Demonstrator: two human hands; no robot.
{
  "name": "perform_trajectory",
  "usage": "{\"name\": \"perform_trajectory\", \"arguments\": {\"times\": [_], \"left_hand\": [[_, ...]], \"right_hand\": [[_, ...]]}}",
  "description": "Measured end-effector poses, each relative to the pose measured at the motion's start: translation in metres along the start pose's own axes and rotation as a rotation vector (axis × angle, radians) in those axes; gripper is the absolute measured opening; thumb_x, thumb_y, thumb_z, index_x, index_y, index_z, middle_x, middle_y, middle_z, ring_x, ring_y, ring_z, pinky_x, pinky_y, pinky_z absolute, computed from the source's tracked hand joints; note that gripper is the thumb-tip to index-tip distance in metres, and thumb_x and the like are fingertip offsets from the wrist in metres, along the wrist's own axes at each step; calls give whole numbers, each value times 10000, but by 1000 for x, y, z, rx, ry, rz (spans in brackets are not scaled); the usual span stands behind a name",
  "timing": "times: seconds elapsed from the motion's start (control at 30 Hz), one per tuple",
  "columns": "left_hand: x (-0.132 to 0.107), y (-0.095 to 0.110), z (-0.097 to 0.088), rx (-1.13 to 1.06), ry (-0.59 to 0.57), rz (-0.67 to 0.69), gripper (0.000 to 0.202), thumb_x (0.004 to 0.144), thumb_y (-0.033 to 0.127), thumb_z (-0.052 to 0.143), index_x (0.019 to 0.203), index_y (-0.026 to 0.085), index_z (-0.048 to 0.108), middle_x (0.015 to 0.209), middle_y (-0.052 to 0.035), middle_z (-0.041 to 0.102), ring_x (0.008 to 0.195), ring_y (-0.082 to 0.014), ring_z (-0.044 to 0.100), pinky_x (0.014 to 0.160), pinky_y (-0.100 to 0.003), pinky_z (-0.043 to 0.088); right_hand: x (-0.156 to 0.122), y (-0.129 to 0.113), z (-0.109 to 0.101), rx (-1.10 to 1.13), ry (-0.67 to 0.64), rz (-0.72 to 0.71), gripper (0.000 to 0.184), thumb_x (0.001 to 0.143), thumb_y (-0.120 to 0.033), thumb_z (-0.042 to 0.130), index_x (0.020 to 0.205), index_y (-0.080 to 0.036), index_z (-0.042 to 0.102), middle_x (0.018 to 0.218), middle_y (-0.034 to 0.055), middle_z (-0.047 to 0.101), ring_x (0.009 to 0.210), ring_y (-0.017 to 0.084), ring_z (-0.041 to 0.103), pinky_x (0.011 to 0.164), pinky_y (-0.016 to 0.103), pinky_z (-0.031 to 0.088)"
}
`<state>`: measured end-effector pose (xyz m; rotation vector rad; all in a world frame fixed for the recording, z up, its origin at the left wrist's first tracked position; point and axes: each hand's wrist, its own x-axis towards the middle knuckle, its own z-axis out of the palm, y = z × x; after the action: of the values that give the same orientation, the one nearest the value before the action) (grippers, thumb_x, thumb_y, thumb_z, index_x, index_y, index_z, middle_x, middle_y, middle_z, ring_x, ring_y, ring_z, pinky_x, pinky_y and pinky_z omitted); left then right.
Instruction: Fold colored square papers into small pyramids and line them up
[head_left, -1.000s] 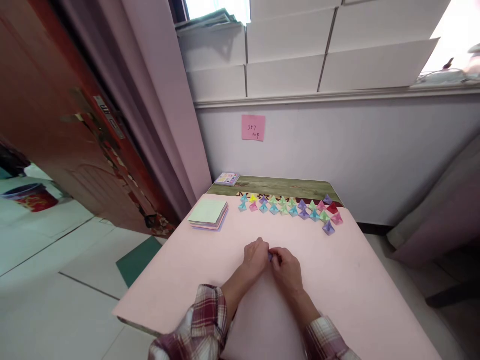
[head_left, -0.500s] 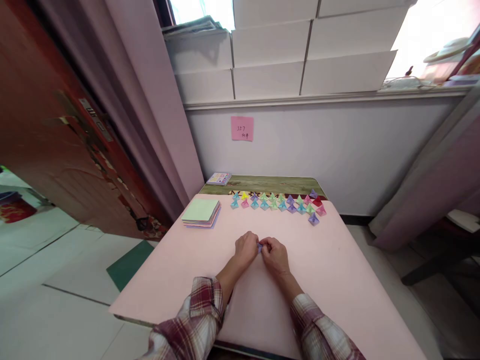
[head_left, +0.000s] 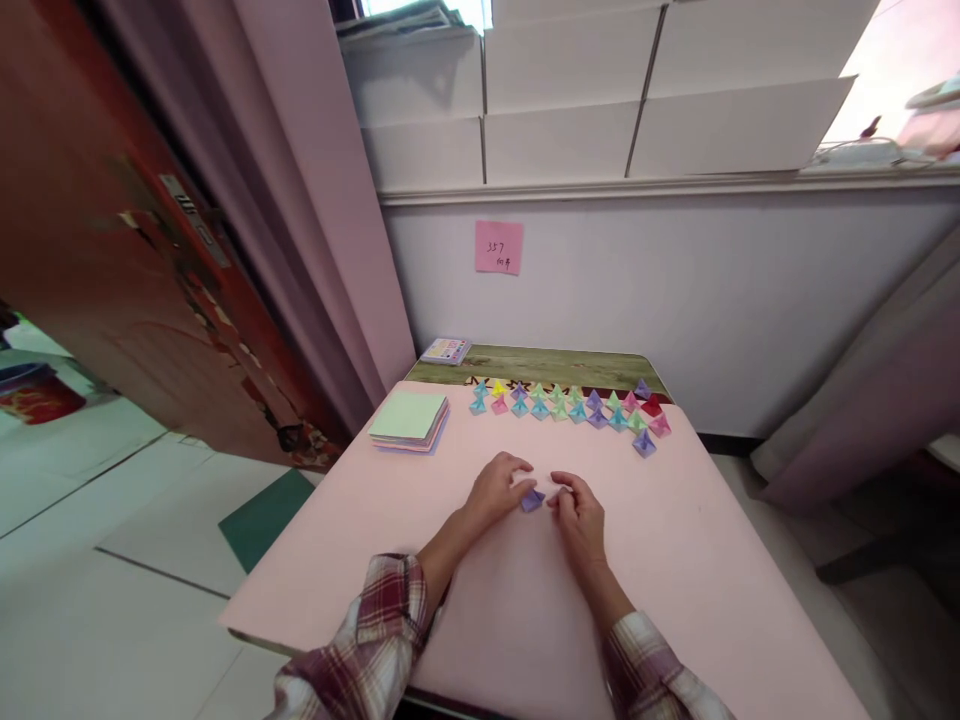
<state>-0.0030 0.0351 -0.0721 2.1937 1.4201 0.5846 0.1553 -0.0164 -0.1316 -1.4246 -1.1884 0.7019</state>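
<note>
both hands are resting on the pink table [head_left: 675, 560]. the left hand [head_left: 496, 487] is pinching the purple folded paper [head_left: 532, 500] at its fingertips; the right hand [head_left: 577, 515], just beside it, is lying loosely curled. beyond the hands, rows of folded pieces [head_left: 574, 408] are lying; beyond the left hand, a paper stack [head_left: 409, 422] is sitting.

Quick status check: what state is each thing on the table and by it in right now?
purple paper piece: folded, flat on table, between both hands
left hand: fingertips on the piece
right hand: beside the piece, fingers curled
folded paper shapes: finished, lined up in rows
paper stack: unfolded, neatly piled
door: open
</note>
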Motion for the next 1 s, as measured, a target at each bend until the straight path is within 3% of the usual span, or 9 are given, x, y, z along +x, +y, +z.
{"name": "perform_trajectory", "arguments": {"times": [0.1,0.2,0.3,0.4,0.67,0.73,0.8,0.9,1.0], "left_hand": [[0,-29,-4,-113,260,-15,256,892,282,453,1039,183,637,1036,-56,621,775,-128,587,802,-271,470],[-5,-58,-5,-94,425,-95,254,901,238,408,1015,169,624,1017,-72,625,918,-167,589,847,-296,459],[-6,-74,-5,-96,403,-124,230,885,224,410,935,182,631,943,-51,629,863,-170,598,793,-293,469],[-4,-78,-5,-82,357,-114,238,873,232,409,785,196,627,866,-32,613,786,-165,594,726,-283,467],[0,-78,-9,-155,359,-82,223,874,272,418,753,210,595,824,-13,601,761,-163,597,698,-273,462],[-1,-77,-10,-156,356,-89,216,869,277,427,746,211,593,821,-11,601,760,-163,600,697,-269,466],[-1,-77,-10,-153,348,-97,213,868,278,429,743,213,590,823,-9,601,760,-161,602,694,-266,467],[0,-76,-10,-121,324,-120,220,879,275,411,749,219,579,837,-8,594,757,-161,599,679,-268,465],[2,-76,-7,-47,306,-145,186,873,262,409,783,230,568,867,-9,585,773,-171,600,681,-283,464]], "right_hand": [[-4,-2,-7,10,52,33,304,848,-308,455,1052,-150,614,689,21,654,588,166,601,550,253,481],[-2,-8,-18,-154,-34,-158,250,827,-311,539,1023,-183,627,853,54,652,661,166,609,606,264,499],[6,-17,-29,-351,-285,-416,247,867,-257,509,1081,-241,629,1031,71,639,831,180,633,749,290,515],[17,-23,-33,-526,-434,-568,270,907,-219,456,1104,-267,635,1050,67,648,948,193,624,823,304,501],[25,-27,-26,-640,-607,-628,303,967,-233,359,971,-241,661,872,50,678,793,159,634,724,252,496],[35,-28,-32,-592,-555,-615,278,956,-220,381,980,-238,658,890,49,683,806,155,638,736,247,495],[62,-27,-47,-574,-419,-597,246,937,-221,419,993,-233,657,913,50,691,826,158,646,754,248,495],[133,-26,-83,-715,-81,-482,206,897,-274,490,935,-229,688,920,51,709,825,186,656,753,271,486],[214,-25,-120,-978,139,-178,211,856,-294,540,970,-244,710,943,54,725,813,214,663,729,292,470]]}}
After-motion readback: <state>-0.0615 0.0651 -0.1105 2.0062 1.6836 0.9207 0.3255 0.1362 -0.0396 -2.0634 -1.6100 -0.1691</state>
